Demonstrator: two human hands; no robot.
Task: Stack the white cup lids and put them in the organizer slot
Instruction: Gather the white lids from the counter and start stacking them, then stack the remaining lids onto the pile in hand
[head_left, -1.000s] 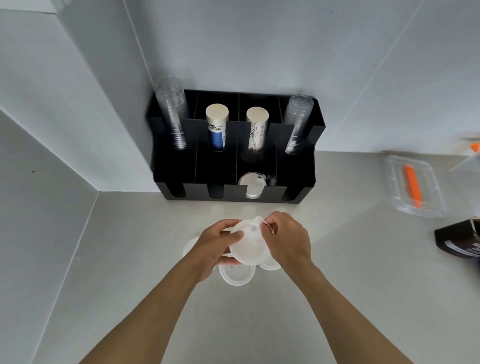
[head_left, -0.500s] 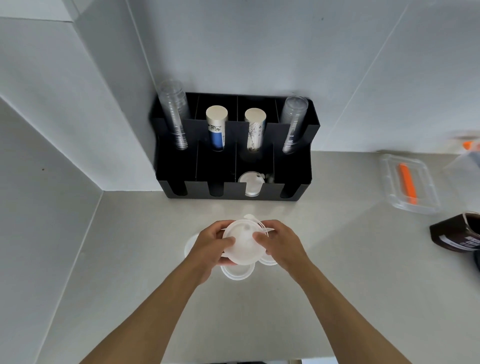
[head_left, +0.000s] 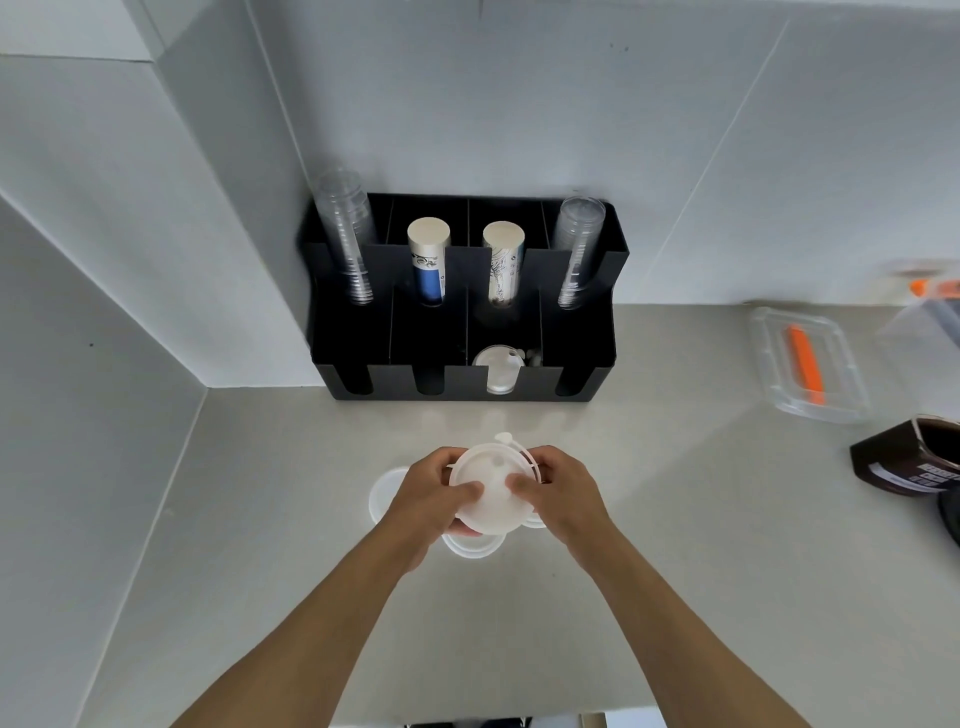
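My left hand (head_left: 426, 499) and my right hand (head_left: 563, 496) both grip a small stack of white cup lids (head_left: 493, 480) above the counter, thumbs pressed on the top lid. More loose white lids lie on the counter beneath: one to the left (head_left: 383, 493), one below (head_left: 475, 548), partly hidden by my hands. The black organizer (head_left: 467, 387) stands against the wall ahead. Its third front slot holds a few white lids (head_left: 501, 366).
In the organizer's back row stand clear cup stacks (head_left: 345, 239) and two paper cup stacks (head_left: 428, 260). At right lie a clear container with an orange item (head_left: 805, 364) and a dark brown box (head_left: 914, 457). A wall corner juts in at left.
Both hands have closed further around the lid stack and my thumbs now press on the top lid. The stack sits slightly closer to me.
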